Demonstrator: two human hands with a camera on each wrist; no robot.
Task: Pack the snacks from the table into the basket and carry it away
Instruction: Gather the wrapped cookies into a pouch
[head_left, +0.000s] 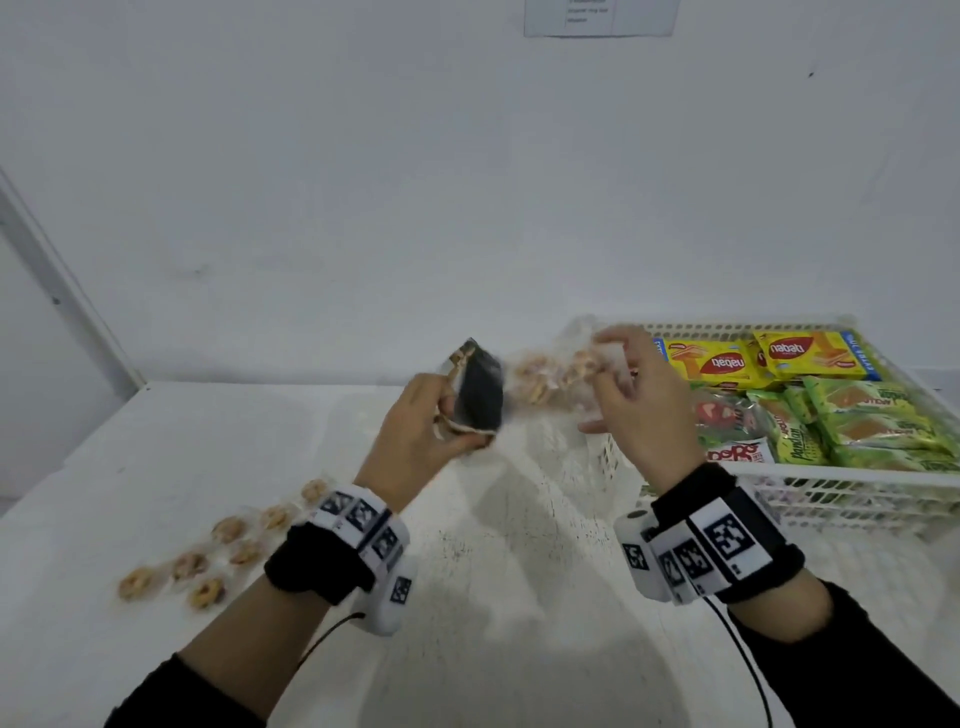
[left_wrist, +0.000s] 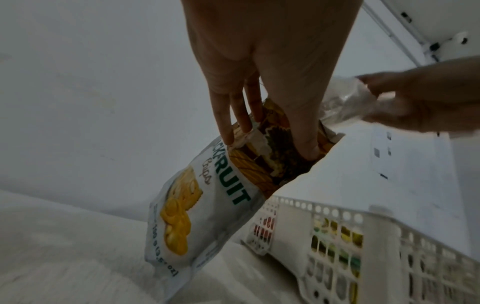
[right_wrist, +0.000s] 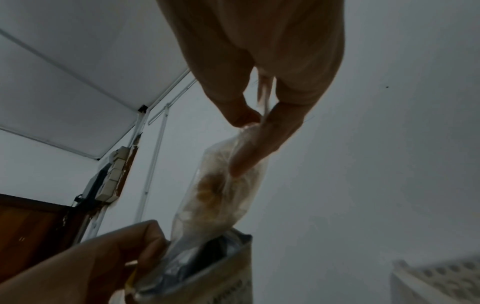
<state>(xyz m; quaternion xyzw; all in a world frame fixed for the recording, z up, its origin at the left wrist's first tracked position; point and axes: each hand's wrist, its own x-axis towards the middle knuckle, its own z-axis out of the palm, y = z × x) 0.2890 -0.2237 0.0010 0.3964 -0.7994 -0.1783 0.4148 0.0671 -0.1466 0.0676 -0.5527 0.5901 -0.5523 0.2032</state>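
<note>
Above the table (head_left: 156, 457), just left of the basket (head_left: 841, 483), left hand (head_left: 421, 431) grips a jackfruit chips pouch (left_wrist: 207, 201) by its top, thumb on one face, fingers on the other, while right hand (head_left: 639, 400) pinches a clear bag of cookies (head_left: 550, 376) at its upper end. Both look light, soft & crinkly w/ brittle contents, so prob. best held by the seams, not squeezed mid-pack. More wrapped cookies (head_left: 218, 556) lie on the table at left; basket already holds nabati boxes (head_left: 763, 358) & green packs (head_left: 878, 426).

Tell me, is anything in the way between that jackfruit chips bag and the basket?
Yes. The right hand, holding a clear packet of cookies, hangs between the jackfruit chips bag in the left hand and the basket. Nothing else visible blocks it.
</note>
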